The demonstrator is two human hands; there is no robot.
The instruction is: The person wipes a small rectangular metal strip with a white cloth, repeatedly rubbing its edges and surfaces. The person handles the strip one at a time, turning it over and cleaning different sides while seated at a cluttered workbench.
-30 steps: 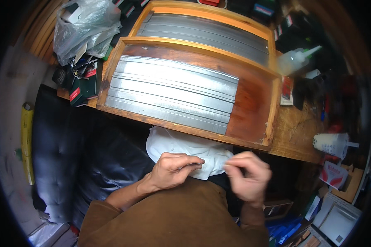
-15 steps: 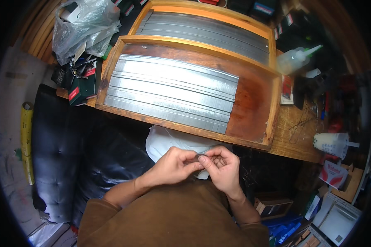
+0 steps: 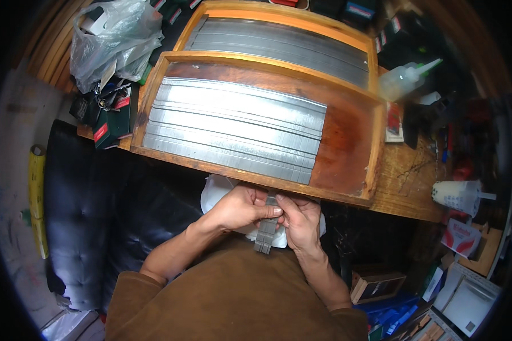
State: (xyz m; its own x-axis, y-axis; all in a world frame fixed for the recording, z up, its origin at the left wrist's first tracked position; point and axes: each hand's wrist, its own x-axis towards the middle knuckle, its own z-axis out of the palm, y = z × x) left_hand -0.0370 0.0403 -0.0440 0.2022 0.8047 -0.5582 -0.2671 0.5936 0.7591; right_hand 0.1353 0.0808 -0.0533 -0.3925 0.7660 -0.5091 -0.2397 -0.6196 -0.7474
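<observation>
Between my hands is a small stack of thin grey metal strips (image 3: pixel 264 237), tilted with its lower end toward my body. My left hand (image 3: pixel 240 208) pinches it from the left, thumb across its face. From the other side my right hand (image 3: pixel 301 220) grips the same stack, thumb near its upper part; some fingers are hidden. Just beyond my hands, a wooden tray (image 3: pixel 222 172) rests on the table with rows of shiny metal strips (image 3: pixel 233 122) laid side by side. The tray's right part shows bare reddish-brown wood. A white cloth (image 3: pixel 215 193) lies below my hands.
Behind stands a second wooden tray (image 3: pixel 290 11) of metal strips. A plastic bag (image 3: pixel 116 42) and dark green boxes (image 3: pixel 114 128) sit at the left. To the right are a squeeze bottle (image 3: pixel 404 80) and a drink cup (image 3: pixel 456 196). A black padded seat (image 3: pixel 85 210) is at my left.
My hands have moved slightly forward, toward the tray. The metal stack, seen mostly end-on before, is now turned so its length shows.
</observation>
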